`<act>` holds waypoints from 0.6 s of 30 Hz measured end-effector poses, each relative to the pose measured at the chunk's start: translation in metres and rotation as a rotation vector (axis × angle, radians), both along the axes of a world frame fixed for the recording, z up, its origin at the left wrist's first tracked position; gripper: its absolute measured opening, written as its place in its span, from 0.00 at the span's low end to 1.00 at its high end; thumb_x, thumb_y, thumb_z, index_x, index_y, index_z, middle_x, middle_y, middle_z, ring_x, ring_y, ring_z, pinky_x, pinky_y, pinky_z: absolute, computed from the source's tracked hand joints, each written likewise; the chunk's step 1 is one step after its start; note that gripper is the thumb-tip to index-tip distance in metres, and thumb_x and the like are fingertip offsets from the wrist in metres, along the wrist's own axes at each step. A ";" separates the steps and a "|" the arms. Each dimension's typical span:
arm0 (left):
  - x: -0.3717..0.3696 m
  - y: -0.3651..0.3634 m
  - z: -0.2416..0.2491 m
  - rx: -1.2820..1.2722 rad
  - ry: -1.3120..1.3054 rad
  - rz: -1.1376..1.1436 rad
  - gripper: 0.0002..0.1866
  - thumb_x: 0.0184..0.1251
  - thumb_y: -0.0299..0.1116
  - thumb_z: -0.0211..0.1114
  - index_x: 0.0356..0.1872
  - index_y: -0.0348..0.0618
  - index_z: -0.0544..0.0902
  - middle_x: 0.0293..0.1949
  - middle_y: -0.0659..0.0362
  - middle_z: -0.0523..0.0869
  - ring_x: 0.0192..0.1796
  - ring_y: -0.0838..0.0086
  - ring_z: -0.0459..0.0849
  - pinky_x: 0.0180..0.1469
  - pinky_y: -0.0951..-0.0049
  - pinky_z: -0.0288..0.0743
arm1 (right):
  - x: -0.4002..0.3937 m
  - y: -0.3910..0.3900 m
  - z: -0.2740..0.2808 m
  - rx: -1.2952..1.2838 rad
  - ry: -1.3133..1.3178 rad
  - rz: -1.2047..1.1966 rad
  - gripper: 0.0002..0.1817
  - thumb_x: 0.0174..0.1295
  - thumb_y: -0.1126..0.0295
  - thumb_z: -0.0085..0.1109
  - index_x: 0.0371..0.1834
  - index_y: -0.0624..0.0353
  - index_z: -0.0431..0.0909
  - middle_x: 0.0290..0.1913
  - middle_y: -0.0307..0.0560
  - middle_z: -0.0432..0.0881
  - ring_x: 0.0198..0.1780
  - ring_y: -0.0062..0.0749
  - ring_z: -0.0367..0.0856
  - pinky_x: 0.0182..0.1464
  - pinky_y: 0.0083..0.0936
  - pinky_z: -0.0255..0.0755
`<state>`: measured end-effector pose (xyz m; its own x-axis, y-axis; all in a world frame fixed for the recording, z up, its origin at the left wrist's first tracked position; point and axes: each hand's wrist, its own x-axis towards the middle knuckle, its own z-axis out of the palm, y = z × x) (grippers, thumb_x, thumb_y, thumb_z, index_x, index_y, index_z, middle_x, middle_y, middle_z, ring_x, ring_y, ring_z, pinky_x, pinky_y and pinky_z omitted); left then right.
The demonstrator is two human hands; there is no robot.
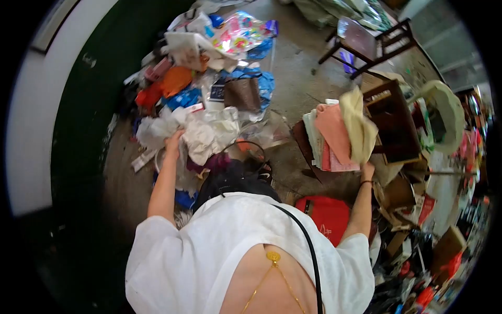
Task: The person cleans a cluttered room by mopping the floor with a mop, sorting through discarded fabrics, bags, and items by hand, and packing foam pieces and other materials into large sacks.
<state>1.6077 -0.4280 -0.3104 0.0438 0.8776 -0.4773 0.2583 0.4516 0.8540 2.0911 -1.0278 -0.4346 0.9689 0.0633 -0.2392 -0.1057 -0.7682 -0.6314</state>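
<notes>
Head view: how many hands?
2: left hand at the crumpled white plastic, right hand at the lower right of the cloth stack. Fingers partly hidden.

Heaped bags and boxes suggest a storeroom

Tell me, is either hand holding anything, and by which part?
The left hand is at the side of the crumpled white material, the right hand near the lower end of the yellow cloth; whether either grips cannot be told.

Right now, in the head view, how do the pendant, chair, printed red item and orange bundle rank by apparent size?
Largest to smallest:
chair
printed red item
orange bundle
pendant
</notes>
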 end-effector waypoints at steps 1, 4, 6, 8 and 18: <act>0.008 -0.006 0.010 0.050 -0.008 -0.026 0.22 0.38 0.30 0.67 0.38 0.29 0.77 0.39 0.56 0.79 0.39 0.69 0.77 0.44 0.74 0.68 | -0.018 -0.007 -0.008 -0.268 0.001 0.046 0.23 0.45 0.59 0.54 0.31 0.74 0.73 0.24 0.61 0.76 0.27 0.43 0.74 0.32 0.33 0.67; 0.011 0.003 -0.005 0.103 -0.084 -0.059 0.21 0.35 0.32 0.69 0.31 0.26 0.78 0.36 0.54 0.79 0.36 0.71 0.77 0.41 0.74 0.68 | -0.070 0.059 0.003 -0.274 -0.150 -0.002 0.20 0.43 0.66 0.53 0.36 0.74 0.73 0.35 0.66 0.76 0.41 0.51 0.75 0.43 0.35 0.66; 0.007 0.019 -0.038 0.103 -0.122 -0.083 0.21 0.34 0.33 0.69 0.30 0.26 0.78 0.33 0.54 0.80 0.33 0.71 0.77 0.41 0.75 0.68 | -0.104 0.135 0.050 0.016 -0.018 0.183 0.23 0.46 0.66 0.57 0.41 0.73 0.70 0.38 0.59 0.76 0.40 0.40 0.75 0.44 0.29 0.67; 0.030 0.000 0.007 0.201 -0.240 -0.119 0.20 0.34 0.30 0.69 0.33 0.30 0.77 0.34 0.57 0.80 0.36 0.73 0.77 0.42 0.75 0.68 | -0.127 0.194 0.027 0.388 0.050 0.310 0.20 0.48 0.68 0.55 0.42 0.72 0.70 0.39 0.54 0.76 0.42 0.34 0.74 0.46 0.25 0.65; 0.042 0.032 0.054 0.278 -0.364 -0.322 0.27 0.35 0.29 0.69 0.42 0.34 0.72 0.39 0.58 0.77 0.41 0.73 0.75 0.44 0.74 0.68 | -0.263 0.504 0.121 0.558 0.279 0.971 0.43 0.43 0.57 0.63 0.59 0.67 0.53 0.59 0.58 0.59 0.60 0.40 0.58 0.58 0.29 0.55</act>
<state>1.6496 -0.3964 -0.2563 0.4488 0.8836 -0.1338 0.0125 0.1435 0.9896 1.8284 -0.5237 -0.3138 0.3715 0.9176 -0.1416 0.1874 -0.2235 -0.9565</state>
